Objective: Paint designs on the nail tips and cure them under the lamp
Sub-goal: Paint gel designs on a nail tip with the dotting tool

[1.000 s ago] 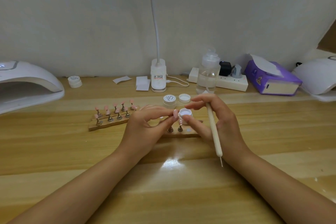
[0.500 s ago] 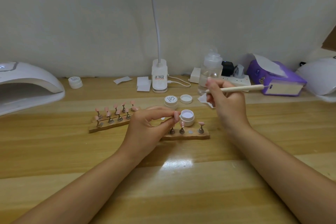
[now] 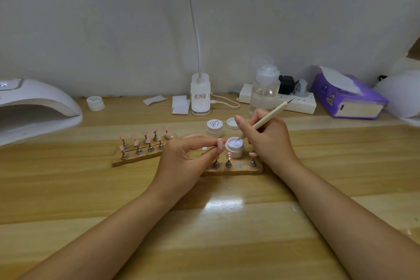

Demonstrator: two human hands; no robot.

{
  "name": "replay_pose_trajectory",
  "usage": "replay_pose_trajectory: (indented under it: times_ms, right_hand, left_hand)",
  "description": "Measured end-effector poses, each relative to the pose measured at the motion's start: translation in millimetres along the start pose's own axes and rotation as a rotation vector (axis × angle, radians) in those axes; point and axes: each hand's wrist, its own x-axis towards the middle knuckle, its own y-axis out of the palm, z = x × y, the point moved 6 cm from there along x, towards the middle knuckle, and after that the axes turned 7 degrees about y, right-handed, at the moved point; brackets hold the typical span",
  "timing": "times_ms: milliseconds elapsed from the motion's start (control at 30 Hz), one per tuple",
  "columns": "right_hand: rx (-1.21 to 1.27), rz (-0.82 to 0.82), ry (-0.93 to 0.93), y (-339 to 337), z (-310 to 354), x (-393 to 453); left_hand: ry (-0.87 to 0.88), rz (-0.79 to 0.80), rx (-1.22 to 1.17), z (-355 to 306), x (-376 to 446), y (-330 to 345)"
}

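At a pale wooden tabletop (image 3: pixel 227 234), a person loads a dotting tool from a small open white jar of pale lilac gel (image 3: pixel 234 146). The left hand (image 3: pixel 181 161) pinches the jar between thumb and curled forefinger, lifting it just above a short wooden holder strip (image 3: pixel 231 169). The strip carries pink nail tips on little metal stands (image 3: pixel 252 158). The right hand (image 3: pixel 268 138) grips a slim cream-coloured tool with metal points at both ends (image 3: pixel 268 117) like a pen, its lower point dipped into the gel.

A longer wooden rack of pink nail tips (image 3: pixel 145 145) lies to the left, touching the left hand's knuckles or just behind them; which cannot be told. The white domed curing lamp (image 3: pixel 38 111) stands well apart at the far left edge. A closed white jar (image 3: pixel 214 127) and a loose white lid (image 3: pixel 232 123) sit just beyond the hands.

The risks appear small but real. The jar is held in the air directly over the stands, so a heavy scoop could drip gel onto tips below. A push from the tool could tilt the lightly pinched jar. The right wrist sits close to the end stand and could knock it.
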Motion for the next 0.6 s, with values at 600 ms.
replay_pose_trajectory:
  times_ms: [600]
  right_hand:
    - [-0.02, 0.068, 0.039, 4.2, -5.7, 3.4]
  left_hand:
    - [-0.028, 0.008, -0.002, 3.0, -0.5, 1.1]
